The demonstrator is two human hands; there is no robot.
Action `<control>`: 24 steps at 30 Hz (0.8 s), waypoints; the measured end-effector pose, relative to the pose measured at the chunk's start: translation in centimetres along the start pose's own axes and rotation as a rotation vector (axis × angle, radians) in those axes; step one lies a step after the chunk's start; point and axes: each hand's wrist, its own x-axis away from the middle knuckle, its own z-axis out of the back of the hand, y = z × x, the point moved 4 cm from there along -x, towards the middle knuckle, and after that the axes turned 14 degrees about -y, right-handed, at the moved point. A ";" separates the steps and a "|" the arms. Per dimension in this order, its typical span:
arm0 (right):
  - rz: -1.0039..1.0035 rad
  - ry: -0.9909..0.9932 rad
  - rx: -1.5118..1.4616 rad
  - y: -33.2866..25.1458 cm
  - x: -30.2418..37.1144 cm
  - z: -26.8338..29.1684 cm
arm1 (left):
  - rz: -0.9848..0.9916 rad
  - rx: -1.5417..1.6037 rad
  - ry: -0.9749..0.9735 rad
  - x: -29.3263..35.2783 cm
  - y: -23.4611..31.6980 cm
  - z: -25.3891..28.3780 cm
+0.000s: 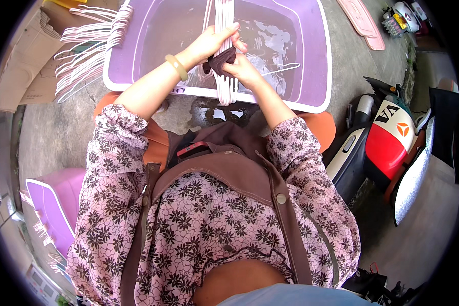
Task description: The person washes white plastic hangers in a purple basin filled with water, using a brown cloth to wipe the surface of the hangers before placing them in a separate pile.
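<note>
A bundle of pale pink hangers (pixel 224 14) stands over a purple tub (pixel 316 51) of cloudy water, its lower ends reaching the near rim. My left hand (pixel 220 41) is closed round the bundle, a pale yellow bangle (pixel 177 67) on that wrist. Just below it, my right hand (pixel 244 70) presses a dark brown cloth (pixel 220 61) round the same hangers. The right fingers are partly hidden behind the bundle. Single thin hanger wires (pixel 280 70) show at the water beside my right hand.
Many pale hangers (pixel 89 43) hang over the tub's left rim, near cardboard (pixel 28 61). Another purple tub (pixel 56 204) with hangers stands at lower left. A red and white scooter (pixel 390 145) is on the right. A pink lid (pixel 362 23) lies on the concrete, far right.
</note>
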 end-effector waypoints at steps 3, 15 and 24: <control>0.079 0.126 0.056 0.3 0.1 1.1 | -0.042 0.009 0.054 0.0 0.8 0.6; 0.670 0.240 -0.452 -2.9 4.5 5.3 | -0.246 0.282 0.332 -0.1 4.8 8.9; 0.585 0.534 0.691 -8.2 1.3 -1.8 | -0.207 0.612 0.483 -1.8 2.1 4.1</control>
